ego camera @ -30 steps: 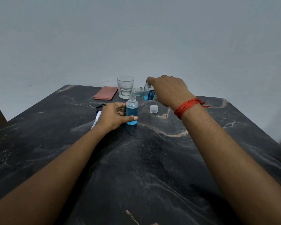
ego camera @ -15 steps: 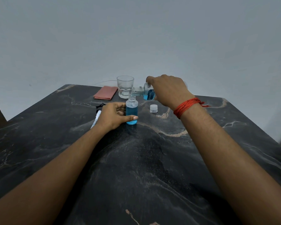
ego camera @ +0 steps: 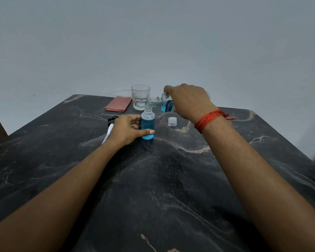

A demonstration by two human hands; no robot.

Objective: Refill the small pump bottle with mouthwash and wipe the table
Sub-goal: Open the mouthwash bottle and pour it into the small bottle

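A small clear bottle [ego camera: 148,127], mostly full of blue mouthwash, stands upright on the dark marble table [ego camera: 153,188]. My left hand [ego camera: 127,130] grips it from the left. My right hand [ego camera: 188,100] holds the larger mouthwash bottle [ego camera: 165,103] tipped sideways, its open neck beside the top of the small bottle. Behind my left hand lies the pump head [ego camera: 109,128], black and white with its tube. The big bottle's clear cap [ego camera: 172,121] sits on the table to the right.
A drinking glass [ego camera: 140,97] stands at the back of the table. Left of it lies a folded pink cloth [ego camera: 119,103]. A grey wall rises behind the table's far edge. Red thread circles my right wrist.
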